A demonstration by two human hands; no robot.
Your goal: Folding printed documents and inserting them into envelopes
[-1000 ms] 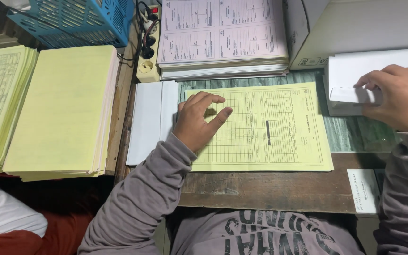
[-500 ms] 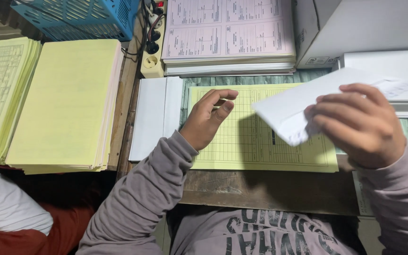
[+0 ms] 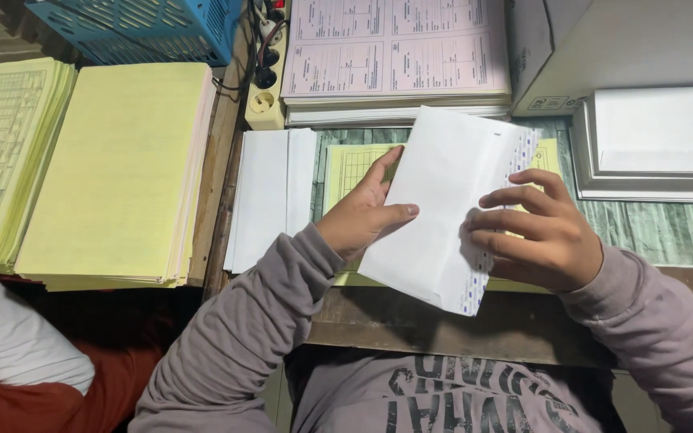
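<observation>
Both my hands hold a white envelope (image 3: 441,200) over the desk, tilted, with a dotted strip along its right edge. My left hand (image 3: 365,216) grips its left edge, thumb on top. My right hand (image 3: 541,232) holds its right side, fingers spread across the strip. Under the envelope lies a yellow printed form (image 3: 352,163), mostly hidden. A pile of white envelopes (image 3: 658,144) sits to the right, beyond my right hand.
White folded sheets (image 3: 266,196) lie left of the form. Stacks of yellow forms (image 3: 114,168) fill the left. A pink form stack (image 3: 399,56), a power strip (image 3: 265,80), a blue basket (image 3: 138,28) and a white box (image 3: 627,44) stand at the back.
My right hand took an envelope from the right pile and carried it left over the yellow form. My left hand rose from the form and gripped the envelope's left edge.
</observation>
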